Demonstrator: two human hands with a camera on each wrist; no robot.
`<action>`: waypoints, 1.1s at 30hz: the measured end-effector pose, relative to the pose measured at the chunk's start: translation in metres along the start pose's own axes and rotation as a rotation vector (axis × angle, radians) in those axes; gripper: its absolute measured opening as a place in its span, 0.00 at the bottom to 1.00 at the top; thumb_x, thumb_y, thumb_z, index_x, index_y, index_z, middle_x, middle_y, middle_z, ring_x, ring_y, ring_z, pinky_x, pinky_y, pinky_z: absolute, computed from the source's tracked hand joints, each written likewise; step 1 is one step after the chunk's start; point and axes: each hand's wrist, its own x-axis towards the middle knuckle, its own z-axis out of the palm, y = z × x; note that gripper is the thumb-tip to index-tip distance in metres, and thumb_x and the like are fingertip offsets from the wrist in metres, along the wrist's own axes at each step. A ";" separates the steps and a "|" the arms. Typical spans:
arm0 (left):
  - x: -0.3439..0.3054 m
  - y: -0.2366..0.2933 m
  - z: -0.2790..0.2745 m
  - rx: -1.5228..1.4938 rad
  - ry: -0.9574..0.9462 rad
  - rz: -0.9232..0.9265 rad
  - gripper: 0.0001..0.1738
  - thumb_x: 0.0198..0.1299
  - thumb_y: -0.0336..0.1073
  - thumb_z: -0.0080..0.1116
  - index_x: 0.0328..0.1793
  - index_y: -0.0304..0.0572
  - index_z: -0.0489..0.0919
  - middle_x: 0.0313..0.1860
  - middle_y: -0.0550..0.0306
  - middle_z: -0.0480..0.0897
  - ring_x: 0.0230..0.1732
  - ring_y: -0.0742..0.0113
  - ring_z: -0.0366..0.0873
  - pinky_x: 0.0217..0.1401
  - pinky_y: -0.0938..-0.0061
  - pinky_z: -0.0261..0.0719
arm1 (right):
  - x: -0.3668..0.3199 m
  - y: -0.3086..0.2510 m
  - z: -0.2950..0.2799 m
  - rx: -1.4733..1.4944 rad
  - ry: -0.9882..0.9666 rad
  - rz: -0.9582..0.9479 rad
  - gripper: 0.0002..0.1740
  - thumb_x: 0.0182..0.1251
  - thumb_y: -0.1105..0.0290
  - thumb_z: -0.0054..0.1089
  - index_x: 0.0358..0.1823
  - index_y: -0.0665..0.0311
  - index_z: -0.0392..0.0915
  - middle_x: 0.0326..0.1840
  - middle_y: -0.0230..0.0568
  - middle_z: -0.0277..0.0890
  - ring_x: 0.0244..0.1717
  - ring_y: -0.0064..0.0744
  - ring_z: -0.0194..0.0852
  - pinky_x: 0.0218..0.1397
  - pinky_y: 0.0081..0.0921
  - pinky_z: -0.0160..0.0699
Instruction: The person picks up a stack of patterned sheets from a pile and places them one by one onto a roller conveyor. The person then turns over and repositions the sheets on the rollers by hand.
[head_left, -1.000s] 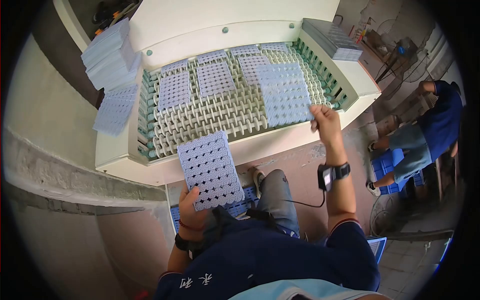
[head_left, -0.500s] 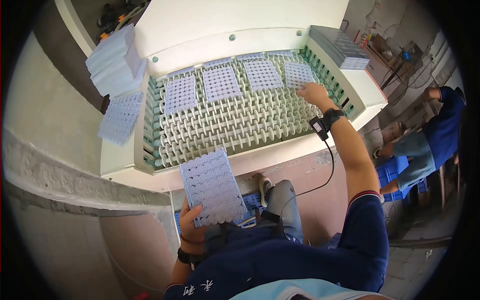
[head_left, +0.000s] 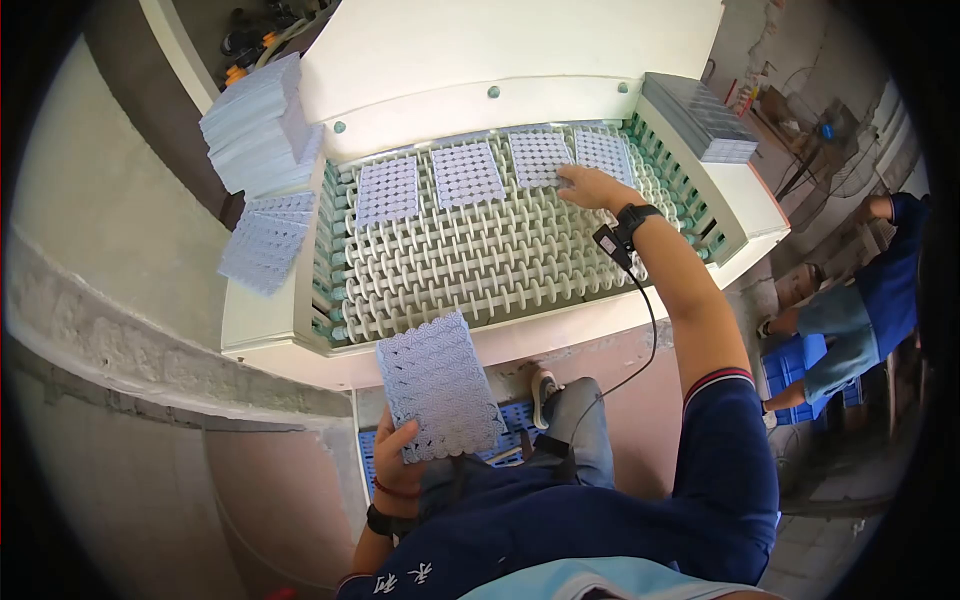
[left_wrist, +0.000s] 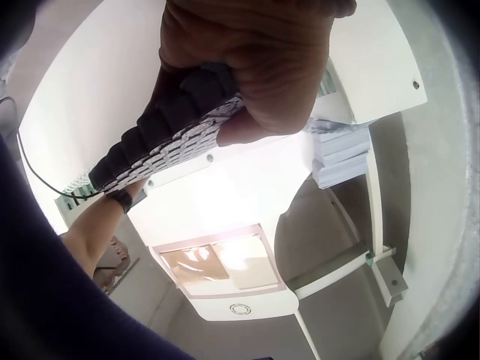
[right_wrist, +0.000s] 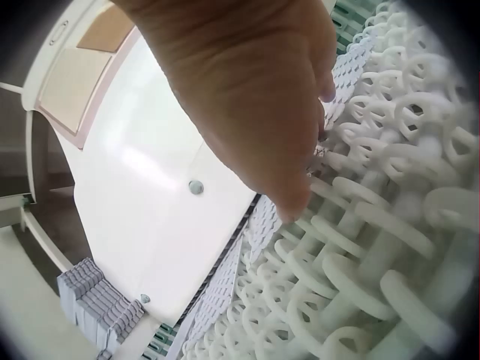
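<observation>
In the head view the left hand grips a stack of pale blue patterned sheets by its lower left corner, thumb on top. The left wrist view shows the thumb and palm around the thick stack. The right hand reaches over the white roller bed, its fingertips at the lower edge of a perforated sheet. Another sheet lies to its right; two more, including one sheet, lie to the left. In the right wrist view the hand hides much of that sheet.
A tall stack of sheets and a fanned pile stand on the machine's left side. Grey panels lie at its right. Another person is at the far right near blue crates. A cable hangs from the right wrist.
The sheet carried by the right hand now lies on the rollers at the right end. The right hand has moved left to the neighbouring sheet. The sheets on the rollers sit farther back.
</observation>
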 end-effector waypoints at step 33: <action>-0.052 0.012 -0.012 0.100 0.116 0.154 0.27 0.54 0.27 0.54 0.62 0.34 0.65 0.54 0.46 0.74 0.53 0.54 0.73 0.55 0.61 0.72 | -0.225 -0.241 0.088 1.431 -0.498 -0.017 0.06 0.58 0.71 0.62 0.31 0.66 0.78 0.20 0.30 0.75 0.17 0.14 0.71 0.16 0.11 0.65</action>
